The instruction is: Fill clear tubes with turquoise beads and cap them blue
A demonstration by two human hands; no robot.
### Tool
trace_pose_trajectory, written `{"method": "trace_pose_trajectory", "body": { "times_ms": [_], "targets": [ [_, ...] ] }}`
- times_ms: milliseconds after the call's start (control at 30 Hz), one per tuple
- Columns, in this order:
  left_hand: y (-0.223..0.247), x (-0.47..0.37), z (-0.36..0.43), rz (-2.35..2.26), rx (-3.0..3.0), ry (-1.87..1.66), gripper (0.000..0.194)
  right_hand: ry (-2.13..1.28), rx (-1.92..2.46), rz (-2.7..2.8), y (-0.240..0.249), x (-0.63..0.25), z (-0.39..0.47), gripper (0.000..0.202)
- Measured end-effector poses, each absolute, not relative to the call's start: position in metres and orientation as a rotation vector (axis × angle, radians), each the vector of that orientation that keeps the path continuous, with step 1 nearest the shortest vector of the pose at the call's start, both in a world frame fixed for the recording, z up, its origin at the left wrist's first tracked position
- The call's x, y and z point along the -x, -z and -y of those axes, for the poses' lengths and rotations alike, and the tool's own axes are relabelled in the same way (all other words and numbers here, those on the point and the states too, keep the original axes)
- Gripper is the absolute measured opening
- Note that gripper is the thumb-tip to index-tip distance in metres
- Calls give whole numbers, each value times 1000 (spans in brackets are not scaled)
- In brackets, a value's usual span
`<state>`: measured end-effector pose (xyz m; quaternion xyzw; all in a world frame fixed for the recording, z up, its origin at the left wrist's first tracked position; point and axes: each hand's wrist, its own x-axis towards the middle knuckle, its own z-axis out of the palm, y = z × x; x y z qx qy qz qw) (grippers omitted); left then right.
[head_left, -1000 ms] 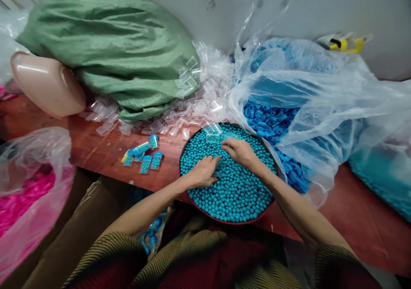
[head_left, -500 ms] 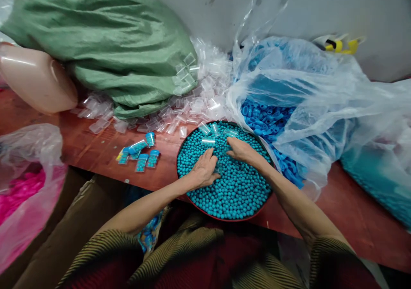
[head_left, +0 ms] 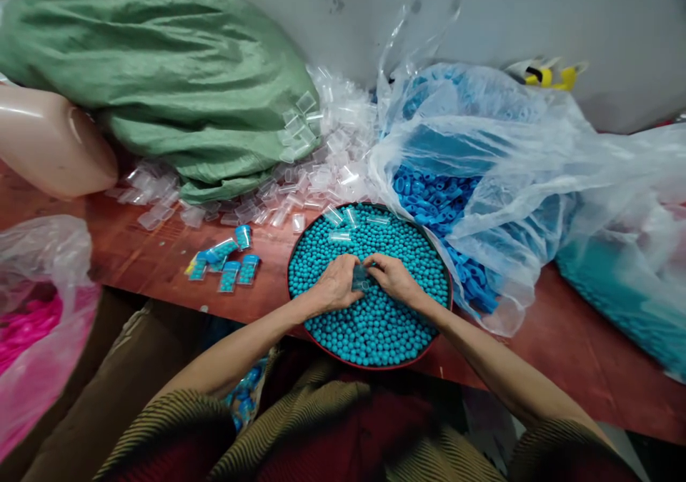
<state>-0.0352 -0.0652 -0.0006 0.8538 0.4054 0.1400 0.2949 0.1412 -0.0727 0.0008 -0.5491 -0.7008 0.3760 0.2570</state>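
Observation:
A round, dark-rimmed tray (head_left: 369, 365) full of small turquoise balls stands at the table's near edge. Over its middle, my left hand (head_left: 339, 282) grips a clear plastic container (head_left: 361, 279) between thumb and fingers. My right hand (head_left: 392, 276) is at the container's right side, its fingers pinched together; what is between them is too small to make out. Several clear empty containers (head_left: 339, 236) lie on the balls at the tray's back. Left of the tray, several filled containers with blue caps (head_left: 229, 276) rest on the table.
A green sack (head_left: 214, 89) lies behind a heap of clear containers (head_left: 337, 153). Blue caps (head_left: 444, 196) fill a plastic bag at the right. A beige jug (head_left: 53, 139) and a bag of pink pieces (head_left: 32, 325) are at the left; turquoise balls (head_left: 616, 310) are far right.
My right hand has come down from the back of the tray to the container at my left hand. The view has shifted slightly, moving the surroundings a little left.

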Motion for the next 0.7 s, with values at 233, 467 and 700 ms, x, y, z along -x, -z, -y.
{"method": "trace_pose_trajectory", "body": {
  "times_ms": [233, 467, 700],
  "targets": [
    [-7, 30, 58, -1173, -2194, -234, 79, -855, 1597, 2287, -15, -146, 63, 14],
    [-7, 32, 60, -1133, -2307, -185, 79, -130, 1897, 2389, -24, -162, 7, 31],
    [4, 36, 70, -1169, -2339, -323, 65, -111, 1882, 2523, -13, -169, 3, 32]
  ]
}}
